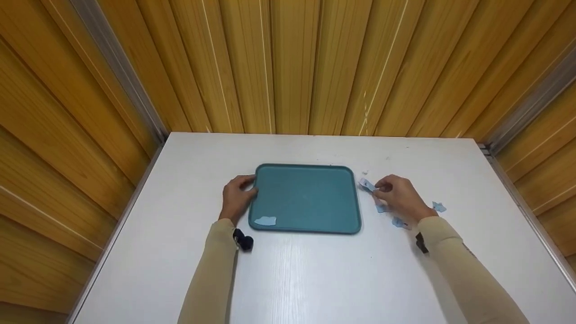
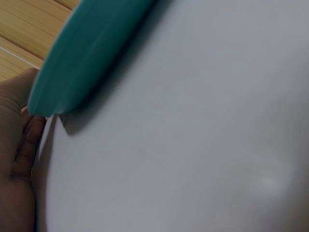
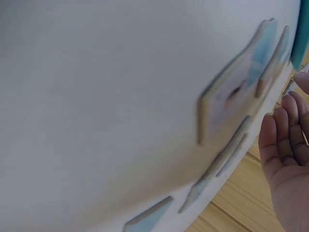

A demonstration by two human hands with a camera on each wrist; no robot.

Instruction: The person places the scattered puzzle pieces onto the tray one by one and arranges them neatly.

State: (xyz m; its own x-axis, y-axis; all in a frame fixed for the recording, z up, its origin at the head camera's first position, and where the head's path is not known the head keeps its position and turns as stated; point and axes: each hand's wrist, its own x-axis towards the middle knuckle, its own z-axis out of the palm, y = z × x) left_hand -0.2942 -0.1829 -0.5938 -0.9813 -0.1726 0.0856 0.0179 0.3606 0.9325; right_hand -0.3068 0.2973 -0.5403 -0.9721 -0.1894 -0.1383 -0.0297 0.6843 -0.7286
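A teal tray (image 1: 310,198) with a raised rim lies on the white table. My left hand (image 1: 237,198) holds its left edge, with the thumb at the rim; the left wrist view shows the tray's corner (image 2: 72,72) beside the fingers (image 2: 33,140). Off the tray's right side, my right hand (image 1: 400,195) pinches a light-blue printed puzzle piece (image 1: 367,184) between thumb and fingertips. Another light-blue piece (image 1: 265,221) lies in the tray's near left corner. In the right wrist view, a thick-edged piece (image 3: 236,84) with a dark printed spot lies on the table.
Several loose light-blue pieces are scattered around the right hand, one (image 1: 438,206) beyond the wrist and another (image 1: 398,222) below the palm. Small scraps (image 1: 365,172) lie near the tray's far right corner. A wood-patterned wall (image 1: 292,67) rises behind the table (image 1: 310,279).
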